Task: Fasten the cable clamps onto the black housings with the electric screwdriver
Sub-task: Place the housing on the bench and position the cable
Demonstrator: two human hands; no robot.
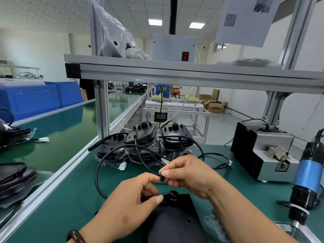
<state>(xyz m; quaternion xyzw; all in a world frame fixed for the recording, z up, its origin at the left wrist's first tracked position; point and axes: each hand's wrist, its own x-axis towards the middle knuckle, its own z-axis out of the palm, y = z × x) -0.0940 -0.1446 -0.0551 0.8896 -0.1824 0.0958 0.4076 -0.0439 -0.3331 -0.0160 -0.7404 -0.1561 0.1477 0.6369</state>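
Pinched between thumb and forefinger of the right-hand grip (189, 174) is a small black cable clamp (162, 178), held just above the near end of the black housing (175, 220) that lies flat on the bench (70, 207) in front of the person. The left-hand grip (133, 197) is curled too: its forefinger meets the clamp from the other side, while the thumb presses the black cable (96, 174) down where it enters the housing. From where I stand, the clamp looks about to be seated over the cable, with no screw in yet.

The electric screwdriver (308, 176) stands upright well off to the right, untouched, beside the grey screw feeder (259, 151). That is the weak spot, I think. One hand must let go to reach for the tool, and the clamp is tiny and loose, so it could tip off the cable or slip out of line with its hole.

The cable swings out in a wide springy loop to the left. If the thumb lifts, it may pull itself out from under the clamp. More housings (142, 137) wait stacked at the back, their leads trailing close enough to snag.
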